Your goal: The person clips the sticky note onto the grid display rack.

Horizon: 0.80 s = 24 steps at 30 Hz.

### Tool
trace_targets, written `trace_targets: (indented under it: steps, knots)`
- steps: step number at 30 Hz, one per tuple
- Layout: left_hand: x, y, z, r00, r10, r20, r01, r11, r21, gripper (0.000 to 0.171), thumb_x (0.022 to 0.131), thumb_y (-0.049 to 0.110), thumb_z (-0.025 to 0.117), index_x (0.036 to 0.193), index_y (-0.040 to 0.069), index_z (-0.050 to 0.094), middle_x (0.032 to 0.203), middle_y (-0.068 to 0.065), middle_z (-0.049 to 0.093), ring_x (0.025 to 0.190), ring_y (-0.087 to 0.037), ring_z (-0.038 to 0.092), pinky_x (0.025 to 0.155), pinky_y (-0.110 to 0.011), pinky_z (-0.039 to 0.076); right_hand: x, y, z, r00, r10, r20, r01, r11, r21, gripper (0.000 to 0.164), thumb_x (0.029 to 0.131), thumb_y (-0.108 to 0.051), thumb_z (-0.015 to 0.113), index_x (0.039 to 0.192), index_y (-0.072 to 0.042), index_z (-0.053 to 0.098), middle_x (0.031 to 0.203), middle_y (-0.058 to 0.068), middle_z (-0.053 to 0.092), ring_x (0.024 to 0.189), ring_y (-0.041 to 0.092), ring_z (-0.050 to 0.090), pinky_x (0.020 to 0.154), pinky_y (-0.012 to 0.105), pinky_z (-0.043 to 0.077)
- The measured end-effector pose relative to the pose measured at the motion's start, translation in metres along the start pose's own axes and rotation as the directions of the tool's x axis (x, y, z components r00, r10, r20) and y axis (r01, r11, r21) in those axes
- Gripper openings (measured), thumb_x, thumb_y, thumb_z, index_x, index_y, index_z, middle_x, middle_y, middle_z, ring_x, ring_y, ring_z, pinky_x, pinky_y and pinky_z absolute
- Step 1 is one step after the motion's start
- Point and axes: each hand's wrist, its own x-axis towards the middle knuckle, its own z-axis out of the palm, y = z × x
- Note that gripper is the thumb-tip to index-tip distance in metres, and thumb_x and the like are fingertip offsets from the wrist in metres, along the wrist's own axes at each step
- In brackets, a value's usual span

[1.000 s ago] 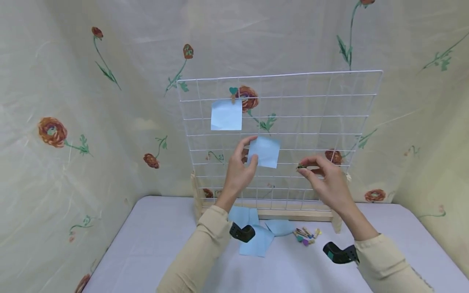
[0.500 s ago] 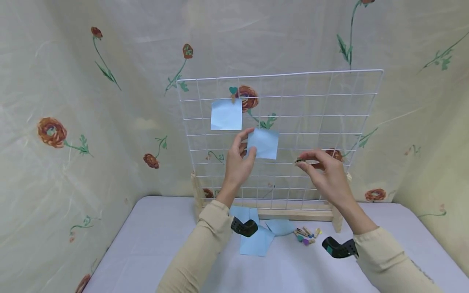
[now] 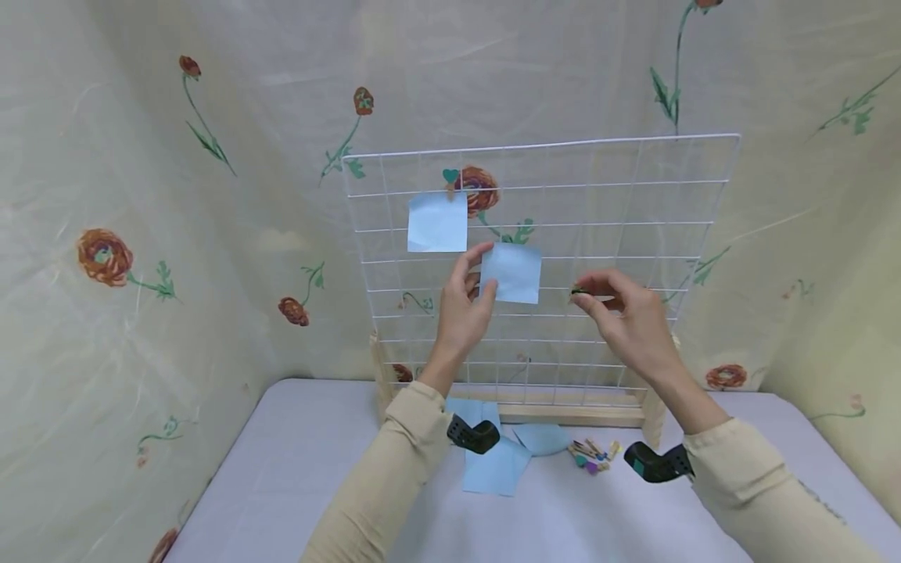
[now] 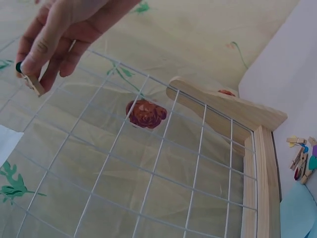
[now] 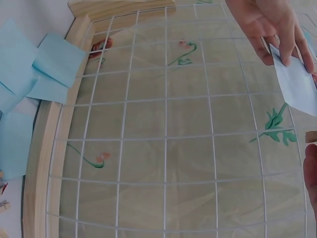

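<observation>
My left hand (image 3: pixel 464 309) pinches a light blue paper square (image 3: pixel 512 274) by its left edge, in front of the white wire grid (image 3: pixel 605 227). To the right, my right hand (image 3: pixel 626 317) holds a small wooden clothespin (image 4: pixel 33 83) between thumb and fingertips; a dark green piece shows at its end. A second blue paper square (image 3: pixel 437 223) hangs higher on the grid at the left, under a clothespin with a teal heart (image 3: pixel 450 177). In the right wrist view the held paper (image 5: pixel 297 84) tilts beneath the left fingers.
Wooden feet and a wooden base bar (image 3: pixel 570 414) carry the grid on a white-covered table (image 3: pixel 310 469). Several blue papers (image 3: pixel 496 469) lie before it, beside a small pile of coloured clothespins (image 3: pixel 591 455). A flower-patterned cloth (image 3: pixel 281 195) hangs behind.
My left hand has raised the paper square up the grid, to just below and right of the hanging one. My right hand has risen too, still holding the clothespin.
</observation>
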Motion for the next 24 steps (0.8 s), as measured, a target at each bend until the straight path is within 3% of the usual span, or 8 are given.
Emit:
trace_targets:
  steps: [12,16,20,24]
  knots:
    - [0.005,0.003,-0.001,0.998,-0.056,-0.005,0.056,0.998,-0.033,0.047,0.091,-0.007,0.049,0.136,0.005,0.043,0.133,-0.016,0.049,0.106,-0.028,0.06,0.083,-0.028,0.051,0.014,-0.003,-0.003,1.0,0.029,-0.003,-0.029,0.997,0.073,0.019,0.09,-0.006,0.061,0.109,-0.003,0.064,0.095,0.012,0.07,0.074,0.002,0.061,0.068,0.005,0.046]
    - [0.013,-0.011,0.001,0.999,-0.035,-0.013,0.034,0.998,-0.048,0.047,0.092,-0.005,0.049,0.136,0.01,0.045,0.131,-0.013,0.05,0.102,-0.024,0.061,0.08,-0.024,0.05,0.018,-0.003,-0.004,1.0,0.012,-0.003,-0.012,0.999,0.035,0.018,0.09,-0.007,0.061,0.107,-0.002,0.063,0.095,0.011,0.069,0.078,-0.002,0.058,0.069,0.005,0.044]
    - [0.015,-0.008,0.001,1.0,-0.021,-0.007,0.021,0.999,-0.046,0.046,0.092,-0.005,0.049,0.136,0.009,0.045,0.129,-0.014,0.05,0.098,-0.024,0.06,0.073,-0.018,0.047,0.021,-0.004,-0.005,1.0,-0.005,0.002,0.005,1.0,-0.014,0.019,0.091,-0.009,0.061,0.108,-0.002,0.062,0.098,0.01,0.067,0.087,-0.004,0.054,0.072,0.007,0.042]
    - [0.014,0.007,-0.001,0.999,-0.036,0.002,0.036,0.998,-0.051,0.046,0.092,-0.006,0.047,0.137,0.005,0.043,0.132,-0.016,0.048,0.102,-0.028,0.06,0.073,-0.017,0.045,0.026,-0.006,-0.005,1.0,-0.007,0.013,0.007,1.0,-0.024,0.02,0.091,-0.011,0.061,0.109,-0.002,0.062,0.098,0.009,0.067,0.087,-0.003,0.053,0.073,0.009,0.042]
